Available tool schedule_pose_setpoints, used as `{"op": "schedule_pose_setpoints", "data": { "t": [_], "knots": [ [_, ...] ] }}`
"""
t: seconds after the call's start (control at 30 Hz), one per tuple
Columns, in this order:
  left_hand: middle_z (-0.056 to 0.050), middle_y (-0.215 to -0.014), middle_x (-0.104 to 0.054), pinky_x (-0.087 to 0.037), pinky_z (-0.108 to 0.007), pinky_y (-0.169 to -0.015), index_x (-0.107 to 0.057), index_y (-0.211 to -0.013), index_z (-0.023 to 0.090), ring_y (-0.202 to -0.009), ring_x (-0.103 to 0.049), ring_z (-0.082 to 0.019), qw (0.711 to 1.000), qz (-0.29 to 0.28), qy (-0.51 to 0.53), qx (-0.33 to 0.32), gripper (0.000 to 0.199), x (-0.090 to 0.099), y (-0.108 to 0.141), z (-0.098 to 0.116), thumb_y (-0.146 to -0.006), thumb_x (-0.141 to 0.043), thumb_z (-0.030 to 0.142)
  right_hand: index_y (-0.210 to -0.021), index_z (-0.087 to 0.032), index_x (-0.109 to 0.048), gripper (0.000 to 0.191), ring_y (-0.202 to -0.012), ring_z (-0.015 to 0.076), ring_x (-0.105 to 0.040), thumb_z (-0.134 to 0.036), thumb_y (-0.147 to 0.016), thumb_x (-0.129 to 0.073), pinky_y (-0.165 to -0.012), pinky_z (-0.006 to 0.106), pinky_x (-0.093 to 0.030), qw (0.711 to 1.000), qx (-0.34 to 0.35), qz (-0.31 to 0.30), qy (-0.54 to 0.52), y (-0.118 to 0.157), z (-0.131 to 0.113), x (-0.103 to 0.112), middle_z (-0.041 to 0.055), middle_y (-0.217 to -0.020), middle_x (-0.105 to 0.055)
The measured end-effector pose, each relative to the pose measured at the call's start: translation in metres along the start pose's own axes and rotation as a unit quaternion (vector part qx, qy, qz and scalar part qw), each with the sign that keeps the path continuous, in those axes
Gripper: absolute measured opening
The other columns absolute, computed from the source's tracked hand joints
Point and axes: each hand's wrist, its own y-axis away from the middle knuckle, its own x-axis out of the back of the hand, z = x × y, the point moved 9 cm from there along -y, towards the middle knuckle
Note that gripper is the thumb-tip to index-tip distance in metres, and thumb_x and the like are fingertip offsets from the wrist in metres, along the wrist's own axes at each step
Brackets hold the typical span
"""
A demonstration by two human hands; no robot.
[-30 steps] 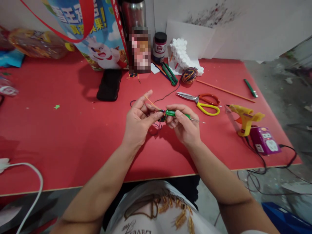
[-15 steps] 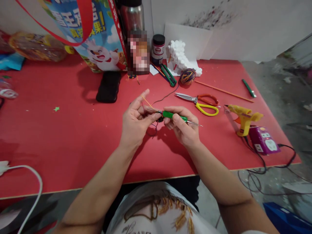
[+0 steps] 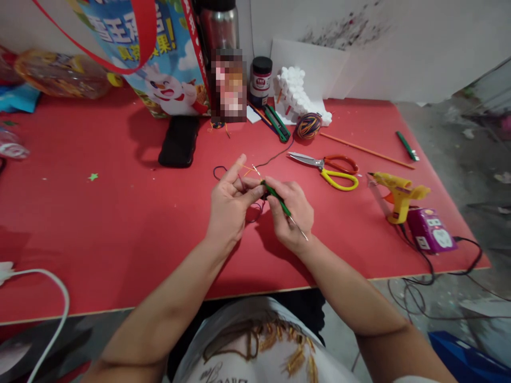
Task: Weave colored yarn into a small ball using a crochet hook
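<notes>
My right hand [image 3: 294, 213] grips a crochet hook with a green handle [image 3: 278, 198]; one metal end points up-left past my left fingers, the other down-right. My left hand [image 3: 229, 205] pinches a small dark piece of yarn work [image 3: 264, 194], mostly hidden by the fingers. Multicoloured yarn passes over the raised left index finger, and a loose loop hangs below the work. A strand runs from there to the yarn ball [image 3: 308, 126] further back on the red table [image 3: 159, 239].
Scissors [image 3: 322, 164], a thin orange stick [image 3: 367, 150] and a yellow glue gun [image 3: 399, 194] on a purple box [image 3: 433, 231] lie to the right. Behind are a black phone [image 3: 178, 141], a colourful bag [image 3: 167, 69], a green cutter [image 3: 277, 123] and a dark jar [image 3: 261, 81].
The hook has swung from nearly level to a steep slant, its upper tip now showing beyond the work. My right hand has turned and moved slightly left; my left hand has shifted slightly right.
</notes>
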Motion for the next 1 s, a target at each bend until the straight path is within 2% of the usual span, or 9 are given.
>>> {"op": "schedule_pose_setpoints", "data": {
  "t": [0.17, 0.3, 0.37, 0.43, 0.5, 0.57, 0.67, 0.83, 1.0],
  "knots": [
    [0.006, -0.074, -0.074, -0.058, -0.021, -0.074, -0.058, -0.156, 0.011, -0.068, -0.071, -0.009, 1.0, -0.023, -0.006, -0.018, 0.092, 0.0, -0.002, 0.012, -0.07, -0.09, 0.008, -0.139, -0.036, -0.075, 0.034, -0.1, 0.0247, -0.073, -0.036, -0.108, -0.062, -0.095, 0.047, -0.061, 0.995, -0.041, 0.007, -0.091, 0.002, 0.009, 0.002, 0.0074, -0.115, -0.081],
    [0.005, -0.075, -0.074, -0.059, -0.022, -0.075, -0.059, -0.155, 0.01, -0.07, -0.073, -0.01, 1.0, -0.014, -0.014, -0.022, 0.092, 0.004, -0.005, 0.014, -0.068, -0.091, 0.008, -0.132, -0.034, -0.08, 0.033, -0.086, 0.0221, -0.068, -0.047, -0.106, -0.066, -0.085, 0.045, -0.059, 0.973, -0.133, 0.032, -0.187, 0.006, 0.027, -0.004, 0.0067, -0.1, -0.076],
    [0.005, -0.076, -0.075, -0.06, -0.022, -0.075, -0.06, -0.155, 0.011, -0.072, -0.073, -0.01, 0.999, -0.009, -0.026, -0.027, 0.093, 0.006, -0.006, 0.014, -0.067, -0.091, 0.008, -0.126, -0.032, -0.083, 0.03, -0.076, 0.0185, -0.063, -0.048, -0.104, -0.069, -0.074, 0.039, -0.055, 0.946, -0.184, 0.046, -0.262, 0.007, 0.036, -0.009, 0.0039, -0.089, -0.071],
    [0.005, -0.076, -0.075, -0.061, -0.022, -0.077, -0.062, -0.153, 0.013, -0.073, -0.074, -0.011, 0.998, -0.006, -0.046, -0.044, 0.092, 0.007, -0.007, 0.016, -0.067, -0.092, 0.007, -0.117, -0.029, -0.085, 0.027, -0.065, 0.0138, -0.053, -0.048, -0.102, -0.072, -0.065, 0.033, -0.049, 0.907, -0.229, 0.052, -0.35, 0.006, 0.042, -0.016, 0.001, -0.08, -0.066],
    [0.005, -0.076, -0.076, -0.062, -0.023, -0.076, -0.064, -0.152, 0.016, -0.074, -0.074, -0.012, 0.995, -0.005, -0.072, -0.067, 0.091, 0.008, -0.007, 0.02, -0.066, -0.093, 0.007, -0.108, -0.026, -0.087, 0.027, -0.059, 0.0103, -0.044, -0.049, -0.097, -0.077, -0.06, 0.03, -0.045, 0.869, -0.268, 0.047, -0.414, 0.003, 0.046, -0.022, -0.0009, -0.075, -0.063],
    [0.004, -0.078, -0.077, -0.062, -0.023, -0.076, -0.065, -0.152, 0.019, -0.075, -0.074, -0.013, 0.992, -0.006, -0.096, -0.082, 0.09, 0.009, -0.007, 0.024, -0.068, -0.093, 0.008, -0.101, -0.024, -0.087, 0.027, -0.058, 0.009, -0.038, -0.05, -0.093, -0.081, -0.057, 0.028, -0.042, 0.846, -0.298, 0.041, -0.441, 0.002, 0.049, -0.026, -0.002, -0.072, -0.06],
    [0.001, -0.085, -0.081, -0.063, -0.025, -0.079, -0.063, -0.154, 0.021, -0.079, -0.076, -0.014, 0.99, -0.019, -0.111, -0.087, 0.086, 0.008, -0.006, 0.025, -0.073, -0.09, 0.011, -0.102, -0.024, -0.087, 0.028, -0.059, 0.009, -0.036, -0.049, -0.091, -0.082, -0.057, 0.027, -0.041, 0.835, -0.319, 0.038, -0.446, 0.001, 0.051, -0.025, -0.0024, -0.073, -0.059],
    [-0.003, -0.094, -0.083, -0.063, -0.03, -0.086, -0.067, -0.149, 0.022, -0.086, -0.077, -0.016, 0.989, -0.03, -0.108, -0.097, 0.072, 0.007, -0.005, 0.028, -0.079, -0.084, 0.011, -0.106, -0.025, -0.088, 0.025, -0.059, 0.0086, -0.035, -0.045, -0.093, -0.08, -0.056, 0.026, -0.037, 0.828, -0.314, 0.036, -0.463, 0.001, 0.051, -0.024, -0.0024, -0.073, -0.058],
    [0.0, -0.087, -0.08, -0.061, -0.026, -0.082, -0.069, -0.145, 0.021, -0.081, -0.075, -0.014, 0.986, -0.028, -0.129, -0.102, 0.073, 0.007, -0.007, 0.027, -0.076, -0.088, 0.011, -0.103, -0.024, -0.087, 0.026, -0.058, 0.0087, -0.033, -0.046, -0.092, -0.08, -0.055, 0.026, -0.035, 0.822, -0.326, 0.032, -0.465, 0.001, 0.053, -0.026, -0.0028, -0.072, -0.056]
  ]
}}
